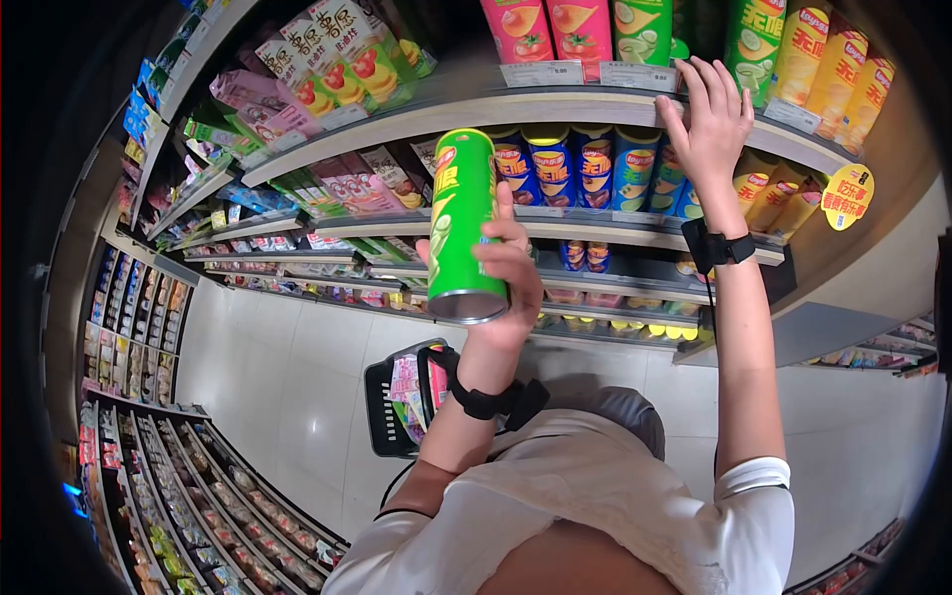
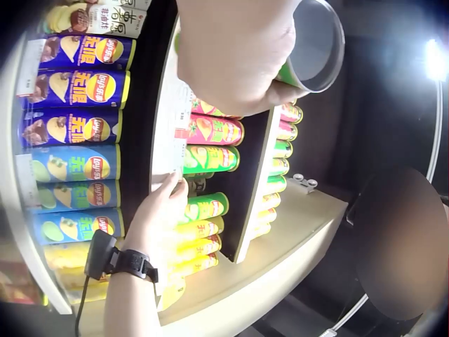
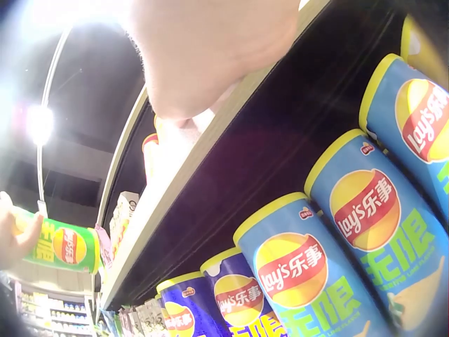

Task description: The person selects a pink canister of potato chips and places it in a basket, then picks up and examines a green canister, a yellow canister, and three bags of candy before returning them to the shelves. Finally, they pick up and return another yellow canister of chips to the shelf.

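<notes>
My left hand (image 1: 513, 260) grips a green Lay's chip can (image 1: 462, 223), tilted, its metal bottom towards me. The fingers wrap its right side; in the left wrist view the can's silver bottom (image 2: 317, 45) shows beside the hand. My right hand (image 1: 712, 124) lies at the front edge of the upper shelf (image 1: 436, 114), fingers reaching up past the price labels. Right behind those fingers stands a green chip can (image 1: 756, 50), with another green can (image 1: 643, 32) and pink cans (image 1: 581, 35) to their left. In the right wrist view the right hand's fingertips are hidden.
Blue chip cans (image 1: 635, 169) line the shelf below, with yellow cans (image 1: 759, 183) to their right. A round yellow sign (image 1: 849, 196) sticks out at the shelf's right end. On the floor stands a black basket (image 1: 377, 412) holding packages. More stocked shelves (image 1: 188, 496) run along the left.
</notes>
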A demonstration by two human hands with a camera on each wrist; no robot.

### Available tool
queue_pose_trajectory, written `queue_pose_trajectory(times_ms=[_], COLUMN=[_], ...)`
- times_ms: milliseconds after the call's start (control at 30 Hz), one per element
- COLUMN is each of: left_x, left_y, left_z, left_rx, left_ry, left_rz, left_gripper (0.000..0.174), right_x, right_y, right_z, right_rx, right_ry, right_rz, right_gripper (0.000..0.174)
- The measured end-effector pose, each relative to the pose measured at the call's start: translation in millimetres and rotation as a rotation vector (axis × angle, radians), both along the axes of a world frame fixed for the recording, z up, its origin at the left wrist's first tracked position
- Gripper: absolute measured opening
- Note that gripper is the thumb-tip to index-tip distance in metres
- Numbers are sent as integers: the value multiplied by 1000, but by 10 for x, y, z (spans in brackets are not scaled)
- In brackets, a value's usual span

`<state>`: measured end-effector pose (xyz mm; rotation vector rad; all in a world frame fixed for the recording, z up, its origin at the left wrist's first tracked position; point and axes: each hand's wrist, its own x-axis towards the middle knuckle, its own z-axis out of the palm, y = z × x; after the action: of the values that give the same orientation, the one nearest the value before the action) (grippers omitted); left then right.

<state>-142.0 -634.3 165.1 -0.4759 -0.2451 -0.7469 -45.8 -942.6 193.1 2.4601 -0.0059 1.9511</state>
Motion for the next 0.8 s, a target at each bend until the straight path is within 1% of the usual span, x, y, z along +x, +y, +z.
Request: queue_pose_trajectory(times_ms=[33, 100, 133, 200, 333, 400, 633, 733, 800], left_x=[33, 101, 103, 100, 115, 147, 102, 90, 100], left_y=[-5, -10, -10, -15, -29, -50, -67, -97, -98], left_z=[-47, -144, -160, -164, -206, -242, -252, -299, -357], left_rx=[1, -201, -200, -228, -222, -286, -225, -245, -238], left_ry=[-2, -97, -98, -210, -271, -356, -465, -510, -592], left_rz=[1, -120, -119, -133, -144, -239, -229, -227, -190], left_gripper=[81, 61, 61, 51, 51, 90, 89, 90, 94], right_x=[8, 10, 6, 4, 10, 8, 25, 35, 44], right_y=[0, 2, 5, 9, 7, 6, 3, -1, -3], right_z=[4, 3, 3, 8, 7, 10, -2, -12, -16], right_rx=[1, -1, -1, 2, 3, 5, 5, 3, 7], right_ry=[-2, -11, -12, -18, -22, -17, -26, -25, -30], right_rz=[1, -4, -4, 2, 9, 10, -2, -24, -20], right_gripper=[46, 46, 46, 45, 45, 45, 45, 46, 46])
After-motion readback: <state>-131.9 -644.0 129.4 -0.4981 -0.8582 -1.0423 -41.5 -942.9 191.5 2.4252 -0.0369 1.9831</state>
